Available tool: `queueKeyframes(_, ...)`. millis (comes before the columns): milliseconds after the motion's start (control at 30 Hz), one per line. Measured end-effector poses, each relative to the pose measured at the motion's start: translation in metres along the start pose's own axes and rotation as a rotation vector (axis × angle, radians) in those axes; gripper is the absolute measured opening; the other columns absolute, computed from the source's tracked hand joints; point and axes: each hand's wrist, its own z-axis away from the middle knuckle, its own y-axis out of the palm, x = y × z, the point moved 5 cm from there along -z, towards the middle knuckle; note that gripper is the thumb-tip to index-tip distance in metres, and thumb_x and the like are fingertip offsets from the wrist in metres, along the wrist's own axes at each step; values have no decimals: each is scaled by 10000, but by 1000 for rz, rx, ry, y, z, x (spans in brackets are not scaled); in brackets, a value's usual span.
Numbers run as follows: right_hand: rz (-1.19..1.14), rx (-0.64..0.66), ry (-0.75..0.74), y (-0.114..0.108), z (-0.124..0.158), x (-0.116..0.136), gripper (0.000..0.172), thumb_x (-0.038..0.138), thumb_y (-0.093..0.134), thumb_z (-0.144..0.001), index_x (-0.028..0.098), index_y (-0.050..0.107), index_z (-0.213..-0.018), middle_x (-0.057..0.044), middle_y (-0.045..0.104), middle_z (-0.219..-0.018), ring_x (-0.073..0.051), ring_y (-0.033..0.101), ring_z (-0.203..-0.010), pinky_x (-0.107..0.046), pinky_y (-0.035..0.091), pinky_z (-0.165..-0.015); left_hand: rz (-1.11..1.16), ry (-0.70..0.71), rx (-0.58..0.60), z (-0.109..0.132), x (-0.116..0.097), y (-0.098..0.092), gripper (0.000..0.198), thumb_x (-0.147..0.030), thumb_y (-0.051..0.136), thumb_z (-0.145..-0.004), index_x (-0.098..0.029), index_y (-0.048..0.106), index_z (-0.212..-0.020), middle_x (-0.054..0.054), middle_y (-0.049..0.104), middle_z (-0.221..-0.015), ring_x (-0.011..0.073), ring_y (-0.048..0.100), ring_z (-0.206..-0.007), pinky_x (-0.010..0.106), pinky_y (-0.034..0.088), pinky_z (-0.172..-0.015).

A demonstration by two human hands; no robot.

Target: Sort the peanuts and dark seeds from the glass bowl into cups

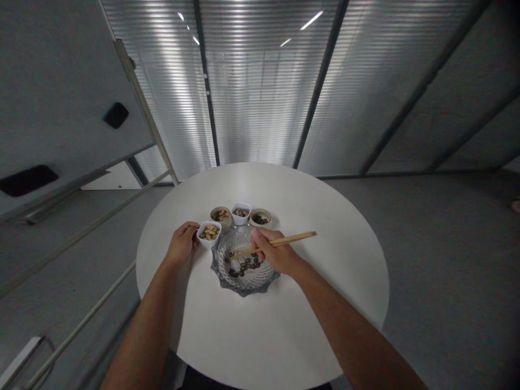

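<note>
My right hand (274, 252) is shut on a pair of wooden chopsticks (294, 239), whose tips reach over a cut-glass dish (246, 286). Several dark beans (244, 266) lie in the dish, and the tips sit just above them. My left hand (182, 242) grips the left side of a small white bowl (203, 239) of peanuts. Along the dish's far side stand a beige bowl of nuts (221, 217), a white bowl of mixed nuts (241, 213) and a beige bowl of dark beans (260, 218).
Everything stands on a round white table (260, 336), with my forearms reaching in over its near edge. Grey floor surrounds the table. Ribbed glass partitions with dark frames rise beyond it, and a grey panel with dark handles (116, 115) stands at the left.
</note>
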Motion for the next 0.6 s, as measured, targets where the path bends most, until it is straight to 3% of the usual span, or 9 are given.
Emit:
queueKeyframes(267,64,-105,-52,-15,2,10,519,616,418,-1017,214,560,-720,27,539,-522,-134,536,-466,-252,407,-476,-9,10,-2,0,-3,0,199,-368,630,-727,-181,654,-790,-34,534,-515,115,437,-409,239,301,-400)
queueKeyframes(600,68,-507,-179,-67,4,24,532,605,399,-1030,232,569,-691,26,541,-479,-156,535,-460,-290,448,-528,-1,18,-19,-1,-3,-2,215,-383,654,-732,-173,660,-779,-34,534,-532,104,447,-412,233,310,-408)
